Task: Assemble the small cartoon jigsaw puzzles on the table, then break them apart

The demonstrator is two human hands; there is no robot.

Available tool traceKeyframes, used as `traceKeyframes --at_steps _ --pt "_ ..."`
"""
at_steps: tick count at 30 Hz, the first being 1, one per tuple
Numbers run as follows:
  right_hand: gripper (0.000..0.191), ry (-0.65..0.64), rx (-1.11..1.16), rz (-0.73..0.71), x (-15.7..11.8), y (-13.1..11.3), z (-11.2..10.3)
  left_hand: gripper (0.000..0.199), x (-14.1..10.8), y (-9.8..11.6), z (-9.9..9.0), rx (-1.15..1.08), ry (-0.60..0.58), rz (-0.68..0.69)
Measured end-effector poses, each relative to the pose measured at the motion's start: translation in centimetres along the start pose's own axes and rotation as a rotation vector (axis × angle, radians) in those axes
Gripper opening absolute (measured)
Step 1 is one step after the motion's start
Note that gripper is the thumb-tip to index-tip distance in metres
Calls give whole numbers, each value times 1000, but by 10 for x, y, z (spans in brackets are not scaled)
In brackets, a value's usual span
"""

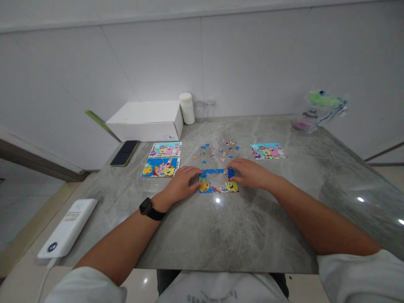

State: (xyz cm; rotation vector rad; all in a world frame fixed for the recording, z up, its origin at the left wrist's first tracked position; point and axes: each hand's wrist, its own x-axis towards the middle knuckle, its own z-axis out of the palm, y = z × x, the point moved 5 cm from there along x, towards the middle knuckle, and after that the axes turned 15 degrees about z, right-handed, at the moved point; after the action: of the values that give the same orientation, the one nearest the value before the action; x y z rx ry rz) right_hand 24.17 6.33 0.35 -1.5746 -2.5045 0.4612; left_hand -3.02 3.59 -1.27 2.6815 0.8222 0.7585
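Observation:
A partly assembled jigsaw frame (218, 190) lies flat on the grey marbled table, with a hole in its middle. My left hand (183, 183) rests at its left edge, thumb and fingers apart, with the fingertips touching the frame. At the upper right corner my right hand (248, 173) has its thumb and fingers round the blue edge part of the frame. Several loose puzzle pieces (223, 160) are scattered just beyond it. Two picture cards, one pale blue (166, 150) and one dark blue (160, 167), lie to the left. Another picture card (269, 151) is to the right.
A white box (145, 120), a white bottle (187, 109) and two clear glasses (210, 111) stand at the back. A phone (125, 153) and a white power bank (67, 227) lie left. A plastic bag (318, 111) is at the back right.

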Motion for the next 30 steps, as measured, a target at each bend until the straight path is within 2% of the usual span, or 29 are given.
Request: traceKeyframes --at_steps 4,7,11,24,30 --pt "33 36 2 12 1 6 -1 31 0 1 -3 -6 18 -7" --pt "42 22 -7 -21 -2 4 0 37 0 2 -3 19 7 2" --pt "54 -32 -76 4 -5 -1 5 48 -1 4 1 53 -39 20" --pt "50 -58 -107 -21 -4 -7 9 49 3 6 2 18 -45 -3" --pt "46 -22 -65 -58 -2 -11 6 42 5 8 -1 10 -6 1"
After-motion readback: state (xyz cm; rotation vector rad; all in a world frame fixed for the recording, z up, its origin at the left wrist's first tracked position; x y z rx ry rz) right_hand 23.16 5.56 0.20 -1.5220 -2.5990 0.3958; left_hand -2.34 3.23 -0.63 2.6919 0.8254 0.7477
